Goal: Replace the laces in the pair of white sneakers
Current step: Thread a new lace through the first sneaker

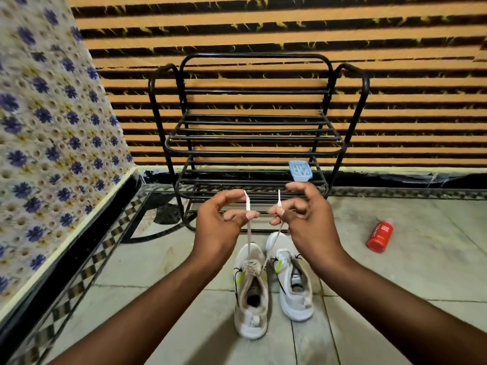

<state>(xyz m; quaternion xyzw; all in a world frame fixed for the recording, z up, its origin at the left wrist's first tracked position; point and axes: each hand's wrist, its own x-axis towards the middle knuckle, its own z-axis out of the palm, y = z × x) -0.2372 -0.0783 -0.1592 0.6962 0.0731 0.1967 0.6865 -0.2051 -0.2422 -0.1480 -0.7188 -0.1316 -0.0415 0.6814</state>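
lace (249, 227) ends pinched, one by left hand (218, 222), one by right hand (303, 217) | held taut above left shoe (250, 291), probably to even lengths

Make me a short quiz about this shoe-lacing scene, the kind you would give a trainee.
1. True or false: both ends of the lace are held up, one in each hand.
2. Which sneaker does the held lace run down to?
A. the left sneaker
B. the right sneaker
C. neither
3. Fill in: the red bottle lies on the floor to the ____ of the sneakers.

Key
1. True: the left hand pinches one end and the right hand pinches the other.
2. A: both strands run down to its eyelets.
3. right
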